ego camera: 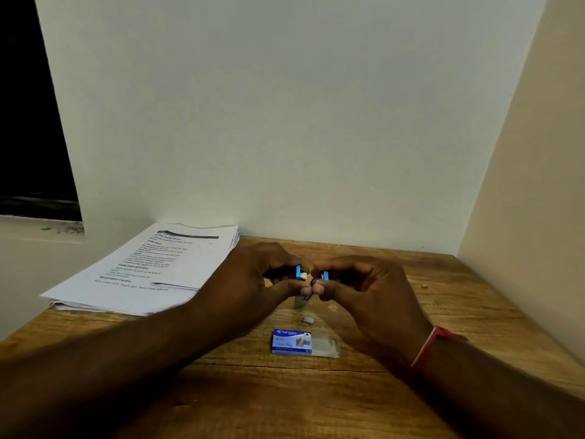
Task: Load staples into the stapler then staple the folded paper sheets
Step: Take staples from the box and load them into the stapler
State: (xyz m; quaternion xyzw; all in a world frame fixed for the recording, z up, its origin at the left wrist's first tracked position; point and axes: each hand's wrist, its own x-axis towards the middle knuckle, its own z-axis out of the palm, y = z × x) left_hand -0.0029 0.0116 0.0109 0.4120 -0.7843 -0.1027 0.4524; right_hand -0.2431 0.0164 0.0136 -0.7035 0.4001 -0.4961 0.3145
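Two hands meet above the surface (364,403), both closed on the blue stapler (299,273) at centre; left hand (253,274) grips one end, right hand (367,286) the other (its middle mostly hidden by fingers); staple box (291,342) lies at 6 o'clock from them, loose staples (307,320) between; papers (152,267) at 9 o'clock.

Bare wooden table (316,400) fills the bottom of the frame, and the right side is open but for a small staple scrap (424,286). The paper stack (152,267) blocks the left, while the staple box (292,342) and a loose staple strip (307,320) sit at centre. Walls close the top and right.
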